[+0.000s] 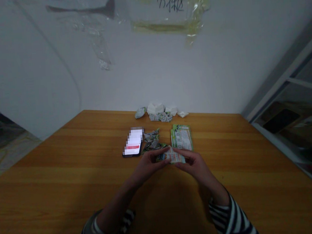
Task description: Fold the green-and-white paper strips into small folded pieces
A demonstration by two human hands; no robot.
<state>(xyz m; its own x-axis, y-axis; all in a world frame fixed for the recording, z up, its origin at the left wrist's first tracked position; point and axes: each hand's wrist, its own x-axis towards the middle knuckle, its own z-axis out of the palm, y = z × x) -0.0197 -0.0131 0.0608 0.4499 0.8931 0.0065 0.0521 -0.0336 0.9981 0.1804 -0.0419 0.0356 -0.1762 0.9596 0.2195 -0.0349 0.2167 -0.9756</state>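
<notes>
Both my hands meet over the middle of a wooden table. My left hand and my right hand each pinch an edge of a small printed paper piece, green and white, held between them just above the tabletop. Directly behind it lies a flat stack of green printed sheets. A small heap of folded paper pieces sits to the left of that stack, close to my left fingertips.
A phone with a lit screen lies left of the folded heap. Crumpled white and printed paper scraps pile at the table's far edge by the white wall. A metal window frame runs along the right.
</notes>
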